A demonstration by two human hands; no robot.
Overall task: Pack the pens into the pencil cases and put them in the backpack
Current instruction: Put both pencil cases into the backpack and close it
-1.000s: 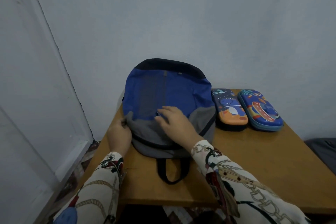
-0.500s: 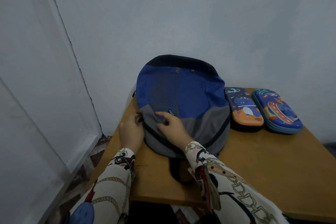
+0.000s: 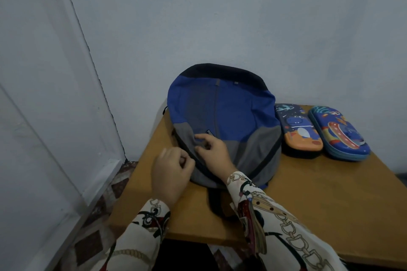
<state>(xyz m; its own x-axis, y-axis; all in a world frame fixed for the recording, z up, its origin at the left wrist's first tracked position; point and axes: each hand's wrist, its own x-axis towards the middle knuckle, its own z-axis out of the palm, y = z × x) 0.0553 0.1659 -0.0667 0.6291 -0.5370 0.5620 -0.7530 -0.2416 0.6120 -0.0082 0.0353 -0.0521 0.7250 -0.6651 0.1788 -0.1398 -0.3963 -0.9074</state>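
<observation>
Backpack (image 3: 222, 114) zipper may snag as the left hand (image 3: 170, 174) pinches it, right hand (image 3: 214, 153) pinching grey fabric.

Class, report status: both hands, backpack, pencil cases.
Left hand pinching backpack edge; right hand pinching grey fabric. Two pencil cases shut, outside backpack. Nothing blocking.

Wooden table (image 3: 308, 200) set against a pale blue wall (image 3: 220, 17). Left of the table, a white panelled door (image 3: 44, 94). Below the table's left edge, patterned floor tiles (image 3: 92, 237).
</observation>
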